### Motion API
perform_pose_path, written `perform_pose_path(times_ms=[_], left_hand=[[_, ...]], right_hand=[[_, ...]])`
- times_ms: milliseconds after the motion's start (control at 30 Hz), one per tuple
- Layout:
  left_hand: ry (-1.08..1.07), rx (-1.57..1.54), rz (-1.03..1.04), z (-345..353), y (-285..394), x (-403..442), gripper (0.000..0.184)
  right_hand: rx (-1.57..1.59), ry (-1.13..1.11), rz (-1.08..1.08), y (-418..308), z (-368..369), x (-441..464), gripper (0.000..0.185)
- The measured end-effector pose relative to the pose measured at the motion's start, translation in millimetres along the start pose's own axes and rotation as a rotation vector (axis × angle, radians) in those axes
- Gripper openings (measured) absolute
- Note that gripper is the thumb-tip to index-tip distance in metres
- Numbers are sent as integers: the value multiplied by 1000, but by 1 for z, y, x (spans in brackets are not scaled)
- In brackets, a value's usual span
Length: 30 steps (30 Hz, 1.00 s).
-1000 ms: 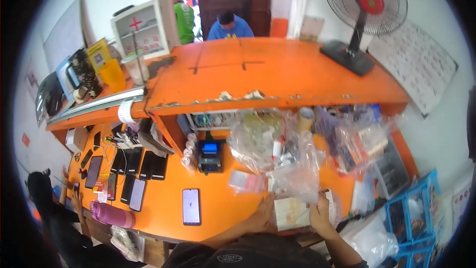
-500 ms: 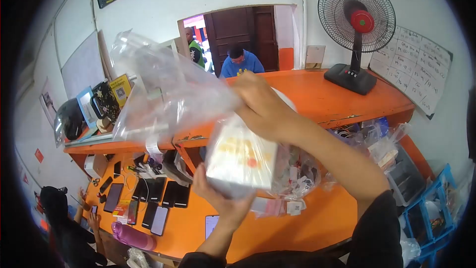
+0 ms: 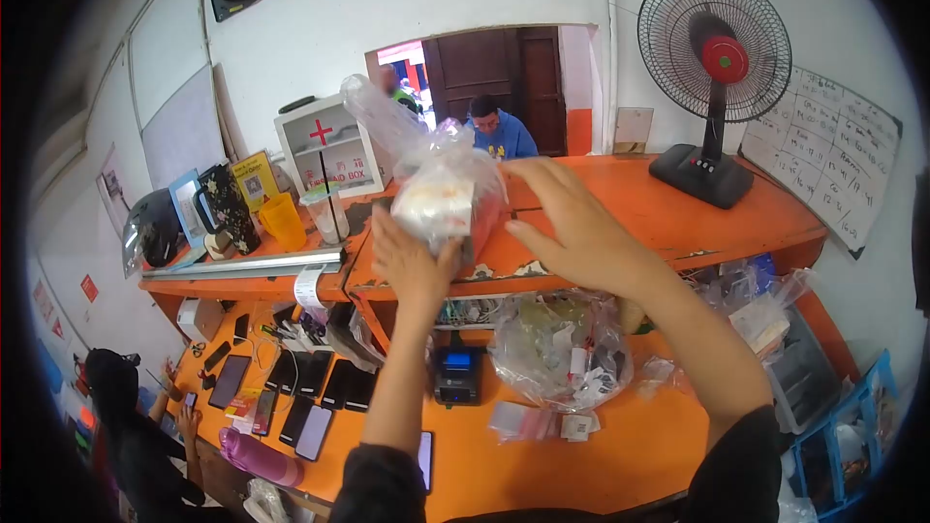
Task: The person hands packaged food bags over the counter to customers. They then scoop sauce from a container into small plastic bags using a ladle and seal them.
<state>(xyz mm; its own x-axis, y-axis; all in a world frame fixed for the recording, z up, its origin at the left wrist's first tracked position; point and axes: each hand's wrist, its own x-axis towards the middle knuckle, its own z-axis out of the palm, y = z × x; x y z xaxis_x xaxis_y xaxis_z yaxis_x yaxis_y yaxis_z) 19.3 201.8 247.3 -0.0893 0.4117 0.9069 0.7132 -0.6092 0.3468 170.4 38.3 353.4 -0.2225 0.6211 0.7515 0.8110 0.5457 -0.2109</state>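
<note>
A clear plastic bag with a white box inside (image 3: 436, 205) stands on the raised orange ledge (image 3: 591, 223), its loose top sticking up to the left. My left hand (image 3: 415, 261) is at the near left side of the bag, fingers spread, the thumb by its lower edge. To the right of the bag is my right hand (image 3: 572, 228), thumb and fingers apart, nothing between them. Below the ledge, a card terminal (image 3: 457, 375) with a lit blue screen and a clear bag of small items (image 3: 562, 353) are on the lower desk (image 3: 581, 470).
A standing fan (image 3: 715, 58) is on the ledge at right. An orange cup (image 3: 282, 223) and a plastic cup (image 3: 327, 216) stand at left. Several phones (image 3: 312, 431) and a pink bottle (image 3: 260, 457) lie lower left, near a person in black (image 3: 136, 436). Another person (image 3: 499, 131) is beyond the ledge.
The bagged box, earlier held up close in front of me, has moved away onto the ledge. My right hand has let go of the bag's top, and my left hand has moved forward with the box.
</note>
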Motion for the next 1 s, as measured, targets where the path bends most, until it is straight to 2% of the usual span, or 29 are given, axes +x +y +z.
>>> perform_pose_path(times_ms=[67,100,167,200,267,300,367,400,467,500,567,667,800,867,1000], left_hand=[[-257,151,-94,20,5,26,108],[-263,148,-107,31,9,37,108],[-513,333,-127,53,17,57,101],[-516,327,-125,66,18,65,101],[-645,381,-191,96,15,78,95],[-645,371,-181,108,14,82,95],[-665,400,-243,130,13,90,92],[-650,416,-252,142,11,93,92],[-633,424,-259,159,12,96,91],[-616,446,-271,164,12,97,91],[-608,456,-267,175,12,100,90],[-525,479,-242,185,10,97,87],[-458,449,-188,191,4,92,87],[-428,440,-169,189,3,88,90],[-347,361,-162,189,-6,81,93]], right_hand=[[-101,-118,119,-3,-17,-35,41],[-103,-171,136,-1,-21,-54,37],[-84,-300,149,6,-28,-94,33],[-64,-370,145,10,-30,-114,32],[-19,-486,334,2,-42,-146,31],[-29,-478,341,-2,-51,-158,31],[-17,-604,559,-6,-69,-182,36],[-26,-595,569,-7,-75,-197,36],[-113,-356,685,-7,-87,-225,34],[-116,-349,695,-9,-94,-235,34],[-125,-188,738,-15,-107,-251,32],[-231,-128,868,-20,-119,-282,29],[-204,-97,989,-30,-134,-302,28],[-379,-42,1149,-33,-140,-313,28],[-487,-1,1240,-18,-148,-337,28]])
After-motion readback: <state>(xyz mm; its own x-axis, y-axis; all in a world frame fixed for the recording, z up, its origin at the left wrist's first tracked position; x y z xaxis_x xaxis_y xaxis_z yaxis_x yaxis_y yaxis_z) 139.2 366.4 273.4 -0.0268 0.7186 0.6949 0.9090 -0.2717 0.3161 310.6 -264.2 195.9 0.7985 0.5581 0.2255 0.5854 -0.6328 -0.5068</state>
